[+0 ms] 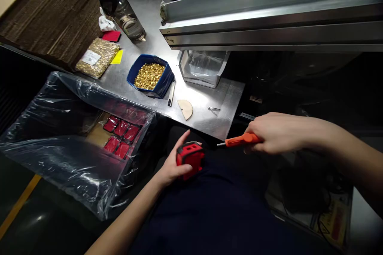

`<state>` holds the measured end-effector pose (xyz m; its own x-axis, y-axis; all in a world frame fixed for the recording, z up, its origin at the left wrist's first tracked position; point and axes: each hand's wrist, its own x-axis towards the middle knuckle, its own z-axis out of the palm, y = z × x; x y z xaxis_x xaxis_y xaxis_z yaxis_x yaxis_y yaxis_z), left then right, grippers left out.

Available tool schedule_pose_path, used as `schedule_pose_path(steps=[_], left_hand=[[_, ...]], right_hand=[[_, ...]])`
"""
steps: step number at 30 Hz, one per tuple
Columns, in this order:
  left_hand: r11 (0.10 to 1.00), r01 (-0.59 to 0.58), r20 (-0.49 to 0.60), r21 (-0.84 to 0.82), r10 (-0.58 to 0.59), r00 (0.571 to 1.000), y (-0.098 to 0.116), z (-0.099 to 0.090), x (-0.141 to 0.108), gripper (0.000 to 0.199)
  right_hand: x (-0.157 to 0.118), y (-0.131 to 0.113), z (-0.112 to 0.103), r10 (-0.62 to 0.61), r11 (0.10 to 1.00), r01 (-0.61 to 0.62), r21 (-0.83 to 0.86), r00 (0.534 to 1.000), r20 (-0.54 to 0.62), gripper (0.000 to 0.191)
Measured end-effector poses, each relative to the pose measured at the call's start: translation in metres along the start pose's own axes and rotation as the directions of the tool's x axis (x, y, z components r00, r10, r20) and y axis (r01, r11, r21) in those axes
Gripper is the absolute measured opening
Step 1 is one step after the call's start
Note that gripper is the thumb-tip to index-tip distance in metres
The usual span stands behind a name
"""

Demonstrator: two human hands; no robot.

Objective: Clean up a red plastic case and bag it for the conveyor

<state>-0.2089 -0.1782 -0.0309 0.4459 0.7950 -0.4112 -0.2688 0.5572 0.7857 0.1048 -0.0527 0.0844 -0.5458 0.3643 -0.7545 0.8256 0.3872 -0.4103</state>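
Observation:
My left hand (175,164) is wrapped round a red and black device (191,159), low in front of my body. The orange screwdriver-like tool (243,140) is in my right hand (269,132), its thin metal tip pointing left toward the device but apart from it. Beyond my hands, on the metal table (206,121), lie a pale half-round piece (186,109), some small metal pins (214,109) and a white and black pen-like item (171,93). Behind them stands a blue bin (166,83) with small gold-coloured parts (149,75).
A plastic-lined box (74,159) at the left holds several red and black pieces (121,126). Further back are a bag of gold parts (100,57), a water bottle (128,20) and a clear bin (203,69). A metal conveyor frame (269,20) spans the upper right.

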Motion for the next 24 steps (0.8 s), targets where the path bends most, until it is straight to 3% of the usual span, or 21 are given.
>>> schedule_pose_path(steps=[2,4,6,7,9,11,12,14,18,21,22,24], left_hand=[[0.948,-0.003,-0.138,-0.319,-0.044,0.989,-0.007,-0.009,-0.002,0.09],[0.896,-0.035,-0.28,-0.443,-0.101,0.955,-0.013,-0.014,-0.003,0.08],[0.939,-0.022,-0.381,-0.344,-0.118,0.917,-0.014,-0.014,-0.003,0.081],[0.978,0.005,-0.409,-0.207,-0.091,0.908,-0.012,-0.014,-0.003,0.086],[0.983,0.049,-0.36,0.177,0.018,0.933,-0.003,-0.01,-0.001,0.106],[0.867,0.014,-0.176,0.499,0.086,0.981,0.01,-0.005,0.004,0.119],[0.816,-0.02,-0.079,0.577,0.08,0.994,0.016,-0.003,0.007,0.119],[0.787,-0.073,0.059,0.613,0.047,0.997,0.027,0.001,0.016,0.11],[0.775,-0.146,0.207,0.615,0.02,0.978,0.04,0.002,0.03,0.099],[0.726,-0.124,0.192,0.676,-0.011,0.981,0.042,-0.006,0.027,0.097],[0.741,-0.085,0.134,0.666,-0.007,0.991,0.041,-0.009,0.024,0.094],[0.854,0.0,-0.037,0.52,0.023,0.999,0.037,-0.015,0.017,0.085]], right_hand=[[0.012,0.002,0.006,-0.019,1.0,0.019,-0.004,0.999,0.044,0.037],[0.022,-0.002,0.017,-0.055,0.998,0.056,-0.015,0.996,0.065,0.038],[0.027,-0.008,0.028,-0.09,0.996,0.091,-0.008,0.993,0.08,0.04],[0.028,-0.011,0.032,-0.1,0.995,0.1,0.004,0.991,0.087,0.04],[0.026,-0.014,0.036,-0.101,0.995,0.099,0.025,0.991,0.092,0.039],[0.025,-0.016,0.034,-0.065,0.998,0.064,0.009,0.997,0.036,0.035],[0.025,-0.017,0.031,-0.044,0.999,0.044,-0.013,0.999,-0.003,0.034],[0.028,-0.023,0.025,-0.014,0.997,0.01,-0.07,0.998,-0.065,0.034],[0.036,-0.037,0.016,-0.026,0.983,0.013,-0.182,0.997,-0.068,0.038],[0.03,-0.032,0.022,0.018,0.982,-0.03,-0.186,0.998,-0.066,0.033],[0.026,-0.026,0.028,0.036,0.985,-0.048,-0.166,0.996,-0.077,0.027],[0.019,-0.004,0.045,0.043,0.988,-0.065,-0.14,0.987,-0.153,0.011]])
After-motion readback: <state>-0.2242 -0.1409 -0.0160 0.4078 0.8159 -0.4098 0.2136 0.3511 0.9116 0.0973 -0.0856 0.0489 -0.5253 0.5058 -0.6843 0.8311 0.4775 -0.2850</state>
